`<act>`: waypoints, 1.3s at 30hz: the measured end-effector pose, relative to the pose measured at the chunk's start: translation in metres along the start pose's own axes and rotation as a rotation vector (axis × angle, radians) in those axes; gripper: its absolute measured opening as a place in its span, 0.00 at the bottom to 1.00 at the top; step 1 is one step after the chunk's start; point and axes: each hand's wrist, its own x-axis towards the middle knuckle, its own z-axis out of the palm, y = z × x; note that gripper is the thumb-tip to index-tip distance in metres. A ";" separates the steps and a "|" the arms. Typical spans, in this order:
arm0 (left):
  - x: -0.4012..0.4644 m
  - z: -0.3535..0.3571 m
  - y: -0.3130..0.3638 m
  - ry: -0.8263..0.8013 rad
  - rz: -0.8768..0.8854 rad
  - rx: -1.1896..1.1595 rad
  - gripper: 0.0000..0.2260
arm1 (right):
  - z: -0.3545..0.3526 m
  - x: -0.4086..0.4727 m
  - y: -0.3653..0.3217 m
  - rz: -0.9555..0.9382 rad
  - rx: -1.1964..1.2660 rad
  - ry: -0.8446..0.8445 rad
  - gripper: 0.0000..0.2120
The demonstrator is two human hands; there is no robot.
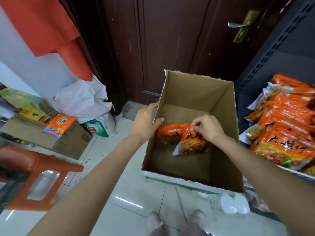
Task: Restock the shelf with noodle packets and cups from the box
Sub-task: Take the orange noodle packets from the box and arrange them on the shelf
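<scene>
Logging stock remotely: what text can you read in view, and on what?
"大" in black: held noodle packet, pinched by the right hand; the rest is covered.
"大", then blurred characters: front shelf packet.
Orange snack bag: logo too blurred.
Green-white sack: red print unreadable.

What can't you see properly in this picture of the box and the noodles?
- Head view: the right hand covers part of the noodle packets in the box, so their count is unclear.
- The shelf is cut off by the right edge.
- The red stool is blurred.
- No cups show.
</scene>
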 end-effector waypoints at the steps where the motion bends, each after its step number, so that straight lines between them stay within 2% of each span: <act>1: 0.003 -0.002 0.007 0.023 0.040 0.028 0.21 | -0.013 -0.005 -0.005 -0.042 -0.003 0.060 0.03; 5: 0.016 -0.014 0.041 -0.007 0.257 0.127 0.16 | -0.066 -0.023 -0.018 -0.158 0.010 0.323 0.03; 9: 0.025 -0.022 0.084 0.004 0.351 0.231 0.26 | -0.124 -0.045 -0.018 -0.224 0.138 0.516 0.02; 11: 0.026 -0.024 0.110 0.058 0.380 0.238 0.27 | -0.150 -0.061 -0.012 -0.253 0.180 0.596 0.02; 14: 0.020 -0.022 0.155 0.149 0.448 0.197 0.19 | -0.184 -0.090 0.007 -0.267 0.227 0.722 0.01; 17: 0.006 -0.004 0.204 0.154 0.534 0.103 0.08 | -0.211 -0.125 0.043 -0.243 0.251 0.818 0.01; 22: -0.029 0.064 0.292 0.170 0.676 0.066 0.06 | -0.239 -0.191 0.143 -0.154 0.219 0.856 0.02; 27: -0.067 0.157 0.371 0.118 0.705 0.070 0.09 | -0.257 -0.263 0.252 -0.042 0.069 0.815 0.03; 32: -0.097 0.243 0.437 0.084 0.696 0.063 0.11 | -0.273 -0.318 0.351 0.098 0.042 0.776 0.05; 39: -0.104 0.318 0.498 -0.018 0.711 0.070 0.10 | -0.294 -0.357 0.452 0.249 -0.047 0.784 0.05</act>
